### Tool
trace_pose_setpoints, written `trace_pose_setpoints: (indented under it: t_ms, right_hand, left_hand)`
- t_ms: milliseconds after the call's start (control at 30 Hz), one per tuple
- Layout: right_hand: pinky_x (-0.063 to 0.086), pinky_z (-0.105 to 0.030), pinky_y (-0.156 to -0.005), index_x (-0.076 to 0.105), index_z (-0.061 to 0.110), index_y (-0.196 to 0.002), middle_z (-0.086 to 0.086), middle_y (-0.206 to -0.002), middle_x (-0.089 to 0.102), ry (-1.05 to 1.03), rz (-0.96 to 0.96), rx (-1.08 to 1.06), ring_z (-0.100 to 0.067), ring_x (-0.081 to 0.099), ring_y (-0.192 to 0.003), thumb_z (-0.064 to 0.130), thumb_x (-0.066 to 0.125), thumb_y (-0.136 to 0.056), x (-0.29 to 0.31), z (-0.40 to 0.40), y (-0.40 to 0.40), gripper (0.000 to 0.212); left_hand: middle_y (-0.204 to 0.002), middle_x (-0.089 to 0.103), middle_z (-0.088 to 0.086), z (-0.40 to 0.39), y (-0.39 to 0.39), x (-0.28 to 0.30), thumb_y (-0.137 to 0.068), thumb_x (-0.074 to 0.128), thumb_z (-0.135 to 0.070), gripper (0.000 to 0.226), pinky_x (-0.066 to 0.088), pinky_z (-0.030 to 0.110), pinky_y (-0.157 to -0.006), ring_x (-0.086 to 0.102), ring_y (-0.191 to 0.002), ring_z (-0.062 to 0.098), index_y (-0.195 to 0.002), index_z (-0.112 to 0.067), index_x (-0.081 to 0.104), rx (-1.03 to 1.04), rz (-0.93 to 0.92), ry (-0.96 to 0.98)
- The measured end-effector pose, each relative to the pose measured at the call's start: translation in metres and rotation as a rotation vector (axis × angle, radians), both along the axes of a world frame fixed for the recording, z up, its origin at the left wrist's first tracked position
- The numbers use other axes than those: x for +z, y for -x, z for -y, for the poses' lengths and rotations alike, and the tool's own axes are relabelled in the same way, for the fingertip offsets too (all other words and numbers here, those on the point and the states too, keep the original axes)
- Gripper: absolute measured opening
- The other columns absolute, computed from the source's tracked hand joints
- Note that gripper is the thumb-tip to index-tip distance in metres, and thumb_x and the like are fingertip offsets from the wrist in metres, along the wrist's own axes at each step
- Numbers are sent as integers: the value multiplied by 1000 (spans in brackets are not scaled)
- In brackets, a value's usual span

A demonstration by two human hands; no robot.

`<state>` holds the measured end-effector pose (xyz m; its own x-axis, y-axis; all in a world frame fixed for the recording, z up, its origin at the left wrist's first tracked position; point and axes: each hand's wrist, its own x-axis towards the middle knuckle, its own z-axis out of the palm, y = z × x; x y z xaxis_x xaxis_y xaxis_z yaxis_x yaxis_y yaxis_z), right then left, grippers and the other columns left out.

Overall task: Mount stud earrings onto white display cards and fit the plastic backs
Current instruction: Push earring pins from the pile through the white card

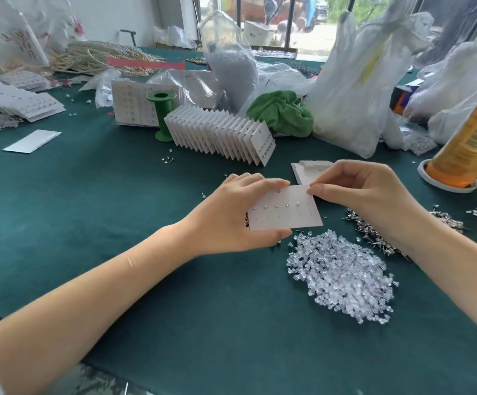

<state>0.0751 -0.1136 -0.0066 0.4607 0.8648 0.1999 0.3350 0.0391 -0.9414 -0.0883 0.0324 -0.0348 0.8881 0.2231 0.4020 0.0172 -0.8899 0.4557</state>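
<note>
My left hand [235, 213] grips a white display card [287, 210] by its left end, thumb below and fingers over the top edge. Several small studs sit in a row across the card's middle, and one more near its top edge. My right hand [357, 186] pinches at the card's top right corner; whatever is between its fingertips is too small to see. A heap of clear plastic backs [342, 276] lies on the green cloth just below the card. Loose stud earrings [374, 233] are piled under my right wrist.
A fanned row of filled cards [220, 132] stands behind the hands, next to a green spool [161, 115]. Blank cards [307, 171] lie behind my right hand. An orange cylinder [465, 138] stands at the right. Plastic bags, a green rag [282, 112] and card stacks [17, 102] crowd the back.
</note>
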Motion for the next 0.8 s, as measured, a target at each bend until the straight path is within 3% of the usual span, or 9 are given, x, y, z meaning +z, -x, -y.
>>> trace_pose_setpoints:
  t_ms: [133,300,433,533,600,700,800]
  right_hand:
    - [51,-11,-68,74,22,-70,2,-75,74,9,11,10,-7,64,-71,29,76,-62,-1,0,-1,10]
    - [50,-15,-68,73,26,-69,2,-75,73,25,45,14,-14,61,-73,24,77,-67,-3,-1,-1,4]
    - [41,-36,-68,73,24,-72,-22,-83,65,38,114,9,-23,50,-70,14,78,-74,-5,0,1,12]
    - [35,-35,-66,73,25,-73,-25,-83,61,27,161,-11,-23,43,-68,12,76,-77,-6,-1,0,14]
    - [38,-31,-63,72,27,-74,-19,-76,63,17,174,-24,-20,44,-66,13,76,-78,-7,-1,0,15]
    - [42,-13,-59,72,30,-75,12,-73,68,-2,175,-58,-9,51,-65,16,74,-81,-5,1,-4,16]
    - [43,-8,-61,73,30,-79,15,-77,70,59,168,-90,-2,55,-67,25,72,-81,3,5,-13,6]
  left_hand:
    - [-110,51,-18,-1,0,-1,-71,66,-57,70,31,18,-98,43,-102,4,-132,-28,49,9,-32,83]
    - [-112,54,-14,0,0,-1,-69,60,-61,71,33,19,-96,44,-101,7,-132,-28,50,2,-23,81]
    - [-109,53,-15,0,-1,-1,-72,67,-54,68,33,19,-95,43,-98,4,-131,-25,51,10,-9,77]
    - [-105,51,-18,0,-1,0,-72,69,-50,66,33,18,-94,42,-95,1,-130,-23,53,14,14,80]
    - [-104,49,-23,0,-1,0,-72,69,-51,66,32,16,-94,42,-94,-2,-130,-25,53,19,5,92]
    - [-103,46,-30,-2,-1,0,-72,68,-53,66,30,13,-94,40,-98,-12,-131,-27,51,25,-1,100]
    - [-105,47,-29,-3,-1,0,-72,67,-54,67,32,17,-96,41,-98,-9,-131,-28,51,33,-4,107]
